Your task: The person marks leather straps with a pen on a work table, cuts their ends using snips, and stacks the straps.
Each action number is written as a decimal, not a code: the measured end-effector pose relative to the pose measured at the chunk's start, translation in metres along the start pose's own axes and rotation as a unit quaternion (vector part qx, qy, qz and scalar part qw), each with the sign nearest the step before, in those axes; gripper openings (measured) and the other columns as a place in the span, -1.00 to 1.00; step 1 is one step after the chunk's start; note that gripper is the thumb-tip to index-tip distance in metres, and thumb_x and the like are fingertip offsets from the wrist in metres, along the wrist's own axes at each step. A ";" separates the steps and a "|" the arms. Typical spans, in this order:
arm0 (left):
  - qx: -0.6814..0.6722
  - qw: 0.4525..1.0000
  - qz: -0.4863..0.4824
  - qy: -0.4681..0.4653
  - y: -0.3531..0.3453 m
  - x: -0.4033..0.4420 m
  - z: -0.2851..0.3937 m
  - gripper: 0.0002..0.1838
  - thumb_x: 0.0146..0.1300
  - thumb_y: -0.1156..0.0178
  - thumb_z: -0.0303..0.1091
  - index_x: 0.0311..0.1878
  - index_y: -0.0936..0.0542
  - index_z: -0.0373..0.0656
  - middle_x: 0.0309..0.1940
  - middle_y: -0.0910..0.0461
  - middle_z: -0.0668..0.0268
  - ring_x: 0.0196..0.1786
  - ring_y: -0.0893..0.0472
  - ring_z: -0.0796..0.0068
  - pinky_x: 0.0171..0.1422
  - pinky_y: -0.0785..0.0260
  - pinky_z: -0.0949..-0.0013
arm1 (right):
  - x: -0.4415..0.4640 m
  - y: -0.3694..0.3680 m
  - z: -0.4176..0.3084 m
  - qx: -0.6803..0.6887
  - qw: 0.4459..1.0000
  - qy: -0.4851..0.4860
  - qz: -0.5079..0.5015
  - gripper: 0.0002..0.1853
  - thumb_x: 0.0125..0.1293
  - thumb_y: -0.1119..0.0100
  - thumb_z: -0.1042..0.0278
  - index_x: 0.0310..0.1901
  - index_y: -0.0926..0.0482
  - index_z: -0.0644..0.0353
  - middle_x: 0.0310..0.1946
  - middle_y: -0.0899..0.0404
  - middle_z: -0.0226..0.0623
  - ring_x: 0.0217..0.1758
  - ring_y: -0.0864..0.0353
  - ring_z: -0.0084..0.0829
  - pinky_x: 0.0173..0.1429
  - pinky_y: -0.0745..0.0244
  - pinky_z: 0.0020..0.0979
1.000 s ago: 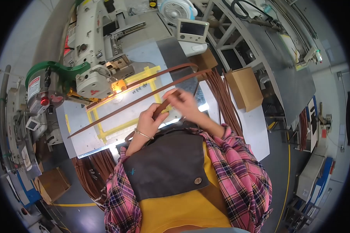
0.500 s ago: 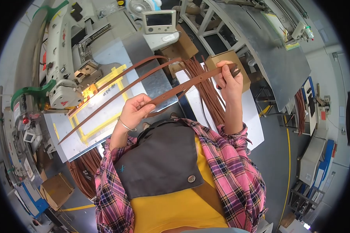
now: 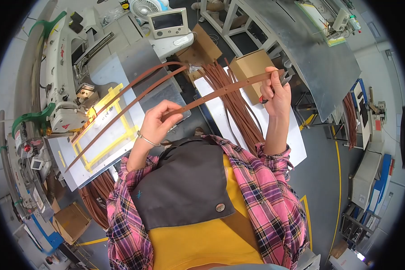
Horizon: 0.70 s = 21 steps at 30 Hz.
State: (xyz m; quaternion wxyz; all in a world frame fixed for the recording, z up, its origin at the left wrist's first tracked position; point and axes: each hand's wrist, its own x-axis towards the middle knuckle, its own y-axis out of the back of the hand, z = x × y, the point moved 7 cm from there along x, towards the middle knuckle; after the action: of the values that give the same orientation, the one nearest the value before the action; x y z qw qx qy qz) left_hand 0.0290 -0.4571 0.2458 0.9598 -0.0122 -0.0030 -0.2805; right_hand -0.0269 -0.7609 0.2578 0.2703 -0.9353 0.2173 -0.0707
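A long brown leather strap with a row of small holes is stretched between my hands. My left hand is closed on it near the middle of the view, thumb and fingers pinching. My right hand grips the strap's end at the upper right. That same hand also holds a small dark tool, apparently thread snips, with a pointed tip above the fingers and a red part below. From the left, two more lengths of brown strap arch across the machine table; whether they join the held one is hidden.
A bundle of brown straps lies on a white table ahead of me. Left stands a sewing machine over a yellow-taped worktable, with more straps hanging below. A control screen and cardboard boxes are behind.
My right hand has moved slightly right and up with the strap's end, and the snips' tip now shows more. The strap is held at a similar slant. The whole view has shifted slightly.
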 end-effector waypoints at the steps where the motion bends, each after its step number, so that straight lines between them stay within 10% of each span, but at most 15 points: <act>1: 0.097 0.995 -0.029 0.003 -0.003 0.002 0.002 -0.91 0.24 -0.19 -0.47 -0.24 -0.51 -0.25 -0.43 -0.55 0.40 -0.37 -0.50 0.69 -0.25 -0.36 0.57 | 0.000 0.000 0.000 -0.001 1.000 -0.001 0.000 -0.76 0.42 0.01 0.28 -0.11 -0.52 0.28 -0.56 -0.36 -0.49 -0.70 -0.10 -0.73 -0.61 0.05 -0.62; 9: 0.088 0.990 -0.092 0.059 -0.019 0.008 -0.024 -0.77 0.38 0.00 -0.30 -0.30 -0.51 -0.25 -0.56 -0.50 0.39 -0.45 -0.47 0.68 -0.33 -0.32 0.55 | 0.000 0.015 -0.018 -0.158 0.962 0.135 0.175 -0.71 0.28 -0.23 0.18 -0.48 -0.41 0.11 -0.75 -0.26 -0.56 -0.77 -0.11 -0.71 -0.71 0.08 -0.57; 21: 0.032 0.987 -0.124 0.098 -0.031 0.013 -0.019 -0.78 0.40 0.03 -0.30 -0.22 -0.52 -0.23 -0.59 -0.43 0.47 -0.51 -0.36 0.74 -0.40 -0.23 0.61 | 0.010 0.036 -0.010 -0.154 0.963 0.118 0.189 -0.71 0.27 -0.24 0.17 -0.49 -0.42 0.11 -0.75 -0.25 -0.56 -0.78 -0.11 -0.71 -0.71 0.06 -0.56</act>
State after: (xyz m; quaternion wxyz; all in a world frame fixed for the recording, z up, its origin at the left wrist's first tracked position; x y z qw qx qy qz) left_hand 0.0233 -0.4911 0.2279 0.9131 0.0469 0.0808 -0.3968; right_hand -0.0336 -0.7970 0.2471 0.1036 -0.8924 0.4291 -0.0936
